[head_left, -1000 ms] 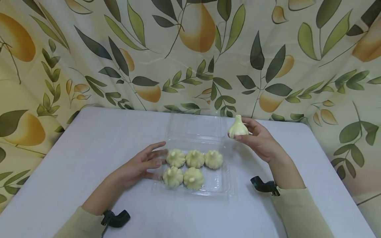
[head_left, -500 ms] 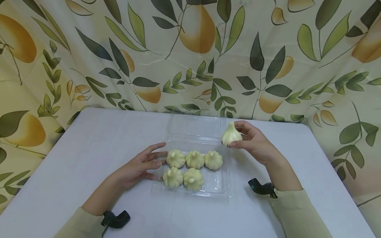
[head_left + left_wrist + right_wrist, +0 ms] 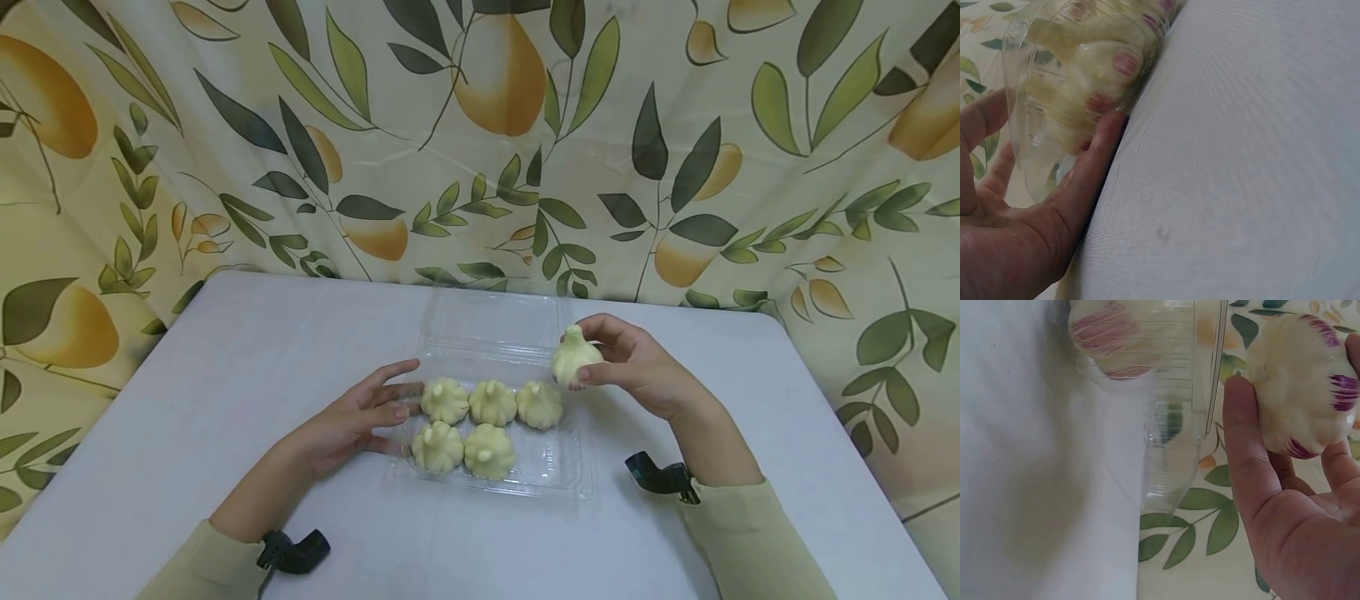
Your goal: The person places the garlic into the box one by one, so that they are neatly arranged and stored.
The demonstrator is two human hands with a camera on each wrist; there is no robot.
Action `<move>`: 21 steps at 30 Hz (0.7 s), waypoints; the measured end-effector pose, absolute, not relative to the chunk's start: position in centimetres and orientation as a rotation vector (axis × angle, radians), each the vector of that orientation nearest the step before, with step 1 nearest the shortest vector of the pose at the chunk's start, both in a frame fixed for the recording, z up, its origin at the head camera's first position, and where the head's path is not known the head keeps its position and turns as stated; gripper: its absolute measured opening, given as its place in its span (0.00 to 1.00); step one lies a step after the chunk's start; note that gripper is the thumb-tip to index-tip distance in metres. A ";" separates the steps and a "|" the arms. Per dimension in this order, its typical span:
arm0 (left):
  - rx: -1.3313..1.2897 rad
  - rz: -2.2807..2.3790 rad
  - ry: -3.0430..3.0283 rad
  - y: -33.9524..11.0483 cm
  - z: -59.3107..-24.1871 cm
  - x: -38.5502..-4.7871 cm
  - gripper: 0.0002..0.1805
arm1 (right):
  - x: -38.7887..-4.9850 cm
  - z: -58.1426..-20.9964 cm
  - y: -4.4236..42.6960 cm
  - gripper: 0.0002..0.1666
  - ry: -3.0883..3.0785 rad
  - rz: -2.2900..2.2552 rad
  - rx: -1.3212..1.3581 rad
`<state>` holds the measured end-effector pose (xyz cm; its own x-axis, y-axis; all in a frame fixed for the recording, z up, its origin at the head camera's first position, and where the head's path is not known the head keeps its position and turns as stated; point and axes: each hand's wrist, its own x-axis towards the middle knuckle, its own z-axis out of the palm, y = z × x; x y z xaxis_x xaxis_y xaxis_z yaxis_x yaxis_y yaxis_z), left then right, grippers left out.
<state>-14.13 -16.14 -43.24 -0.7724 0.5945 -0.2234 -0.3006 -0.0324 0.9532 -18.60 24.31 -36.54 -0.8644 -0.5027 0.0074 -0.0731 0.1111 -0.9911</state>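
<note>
A pale garlic bulb (image 3: 574, 357), stem up, is held between the thumb and fingers of my right hand (image 3: 633, 367), over the right rear part of a clear plastic clamshell box (image 3: 551, 467). In the right wrist view, purple streaks mark the underside of this garlic bulb (image 3: 1304, 387), which hangs above the box rim. Several other garlic bulbs (image 3: 492, 403) sit inside the box, three in the rear row and two in front. My left hand (image 3: 367, 417) rests with spread fingers against the box's left side; the left wrist view shows a finger (image 3: 1100, 147) along its wall.
The box's clear lid (image 3: 495, 318) lies folded back toward the rear edge of the white-covered table (image 3: 300, 333). A leaf-and-fruit patterned cloth (image 3: 480, 208) hangs right behind the table. Each wrist carries a black camera mount (image 3: 663, 477).
My right hand has brought the garlic bulb left, down and nearer, from beside the lid to over the box's right rear. My left hand stays put.
</note>
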 end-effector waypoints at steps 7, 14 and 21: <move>0.329 1.874 1.617 -16.2 -43.3 -14.2 0.42 | -18.3 -36.2 24.0 0.22 2.155 -1.728 -0.556; 0.317 1.872 1.618 -16.1 -43.3 -14.2 0.42 | -18.1 -36.0 23.8 0.22 2.212 -1.661 -0.571; 0.309 1.867 1.626 -16.0 -43.0 -14.1 0.41 | -17.8 -35.6 23.3 0.19 2.236 -1.592 -0.631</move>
